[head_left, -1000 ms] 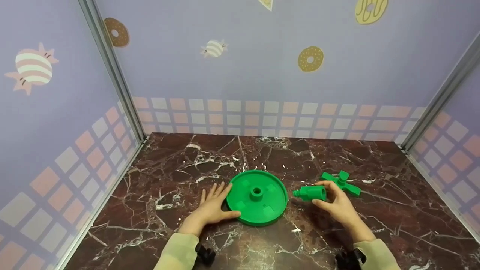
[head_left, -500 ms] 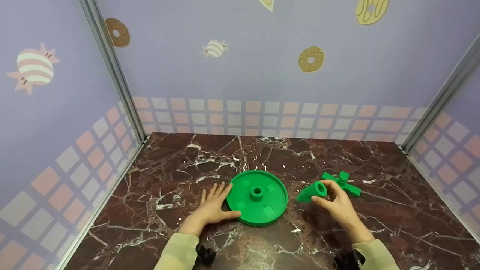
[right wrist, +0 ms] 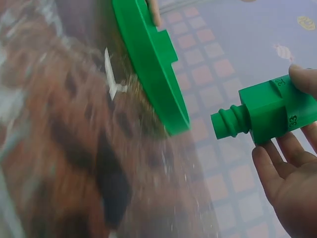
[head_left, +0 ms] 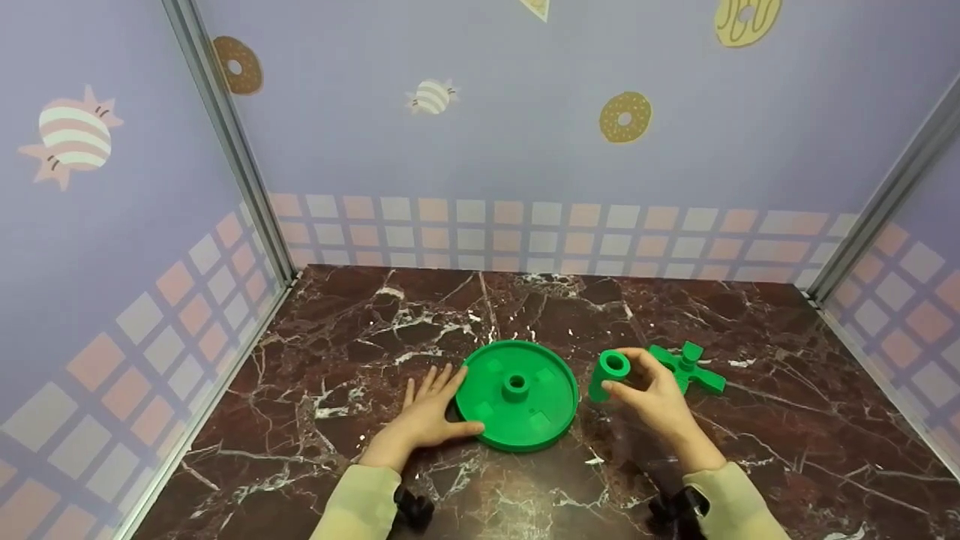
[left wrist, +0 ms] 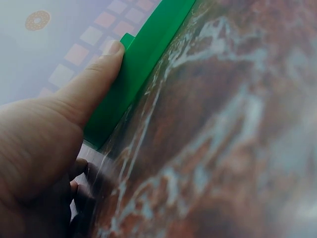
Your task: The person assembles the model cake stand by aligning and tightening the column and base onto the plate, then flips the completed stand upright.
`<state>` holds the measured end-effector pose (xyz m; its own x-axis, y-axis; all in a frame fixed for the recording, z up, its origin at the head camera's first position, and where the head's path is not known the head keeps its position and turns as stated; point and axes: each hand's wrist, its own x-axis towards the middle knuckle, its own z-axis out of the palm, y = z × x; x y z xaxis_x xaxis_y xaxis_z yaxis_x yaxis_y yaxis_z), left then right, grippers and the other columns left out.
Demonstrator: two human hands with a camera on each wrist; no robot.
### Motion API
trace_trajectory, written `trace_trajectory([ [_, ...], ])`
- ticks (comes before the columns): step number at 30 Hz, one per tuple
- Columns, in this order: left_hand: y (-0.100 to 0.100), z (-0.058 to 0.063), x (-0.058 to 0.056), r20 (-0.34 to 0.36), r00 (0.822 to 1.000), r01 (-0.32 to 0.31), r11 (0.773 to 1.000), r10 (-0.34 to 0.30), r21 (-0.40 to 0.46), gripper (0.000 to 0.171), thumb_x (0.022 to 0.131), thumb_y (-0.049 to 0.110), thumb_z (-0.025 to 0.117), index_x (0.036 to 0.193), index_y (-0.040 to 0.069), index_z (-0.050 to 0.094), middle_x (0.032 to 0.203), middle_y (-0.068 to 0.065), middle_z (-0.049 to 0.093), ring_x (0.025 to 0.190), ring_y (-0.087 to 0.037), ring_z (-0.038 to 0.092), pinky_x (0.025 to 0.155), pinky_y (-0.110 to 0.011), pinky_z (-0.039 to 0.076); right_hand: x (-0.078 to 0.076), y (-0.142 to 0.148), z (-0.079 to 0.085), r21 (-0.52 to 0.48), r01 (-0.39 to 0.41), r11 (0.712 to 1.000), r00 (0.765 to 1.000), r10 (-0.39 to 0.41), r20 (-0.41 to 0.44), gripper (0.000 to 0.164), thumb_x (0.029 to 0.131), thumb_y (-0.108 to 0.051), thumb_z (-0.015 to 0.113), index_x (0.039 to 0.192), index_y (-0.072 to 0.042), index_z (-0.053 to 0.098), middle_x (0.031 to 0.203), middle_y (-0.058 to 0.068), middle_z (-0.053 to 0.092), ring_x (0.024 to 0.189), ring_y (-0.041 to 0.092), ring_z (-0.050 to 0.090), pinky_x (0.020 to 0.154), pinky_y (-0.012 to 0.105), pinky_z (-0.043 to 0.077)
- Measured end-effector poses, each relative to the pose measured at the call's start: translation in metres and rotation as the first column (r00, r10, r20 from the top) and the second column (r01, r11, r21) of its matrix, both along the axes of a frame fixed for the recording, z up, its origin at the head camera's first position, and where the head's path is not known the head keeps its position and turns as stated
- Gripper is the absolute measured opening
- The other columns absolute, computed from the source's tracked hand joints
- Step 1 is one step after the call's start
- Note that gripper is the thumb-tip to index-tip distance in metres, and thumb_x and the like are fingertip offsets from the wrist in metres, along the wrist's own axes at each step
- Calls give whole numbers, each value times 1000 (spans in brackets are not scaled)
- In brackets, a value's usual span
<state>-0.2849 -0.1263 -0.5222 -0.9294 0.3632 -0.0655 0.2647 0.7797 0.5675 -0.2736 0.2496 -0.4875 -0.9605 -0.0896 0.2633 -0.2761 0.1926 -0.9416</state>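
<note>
A round green dish (head_left: 537, 424) with a raised rim and a hollow hub in its centre lies on the table. My left hand (head_left: 424, 418), fingers straight and spread, rests against its left rim, with the thumb on the edge. Just right of the dish, my right hand (head_left: 656, 394) pinches a green threaded post (right wrist: 267, 110) between thumb and fingers. In the right wrist view the post shows a threaded end, a squared collar and numbers on its round body. The head view looks into its hollow top; the post stands nearly upright, thread end downward, apart from the dish.
A green cross-shaped piece (head_left: 705, 379) with a central stub lies right behind my right hand, partly hidden by it. The dark marbled table (head_left: 360, 300) is bounded by patterned lilac walls (head_left: 510, 150) at the back and both sides.
My right hand has turned the post from lying sideways to nearly upright and shifted it slightly left. My left hand and the dish have stayed in place.
</note>
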Motion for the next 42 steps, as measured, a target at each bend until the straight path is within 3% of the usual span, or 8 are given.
trace_trajectory([
  [6,1,1,1,-3,1000,1,1000,-1,0,108,84,67,73,167,22,21,174,-16,13,162,-40,2,126,-68,-8,-9,-23,4,-33,28,999,999,-29,-24,43,88,3,77,129,2,64,105,-2,72,81,11,72,69,29,62],
  [14,1,2,1,-11,1000,-3,1000,3,-5,108,84,67,73,167,21,21,173,-16,14,162,-41,4,126,-68,-7,-20,-55,6,-44,28,999,999,-29,-40,45,88,-5,80,131,-5,67,118,9,74,92,8,73,79,25,60],
  [22,1,3,2,-11,1000,4,1000,-4,-2,108,84,67,73,167,20,21,173,-17,14,161,-42,4,126,-69,-6,-30,-84,5,-20,13,1000,997,-15,-79,43,87,-4,81,129,-7,70,121,14,74,104,18,74,86,25,60],
  [27,1,3,2,-4,1000,4,1000,-4,-3,108,84,67,73,167,20,21,173,-17,14,161,-42,3,126,-69,-7,-35,-99,1,-7,11,1000,996,-12,-87,44,86,-5,82,128,-6,70,120,15,75,109,29,73,90,29,61],
  [38,1,3,2,-5,1000,0,1000,0,-6,108,84,69,72,167,21,21,173,-17,14,162,-41,4,126,-69,-7,-41,-110,-9,0,-11,1000,998,11,-57,46,87,-6,82,131,-7,69,124,14,73,109,30,74,91,35,62],
  [42,1,2,2,-8,1000,4,1000,-4,-4,108,84,69,72,166,19,22,173,-18,15,161,-42,4,126,-69,-6,-41,-114,-11,2,16,1000,998,-16,-57,47,86,-1,81,131,-5,68,123,17,73,109,35,73,94,45,60],
])
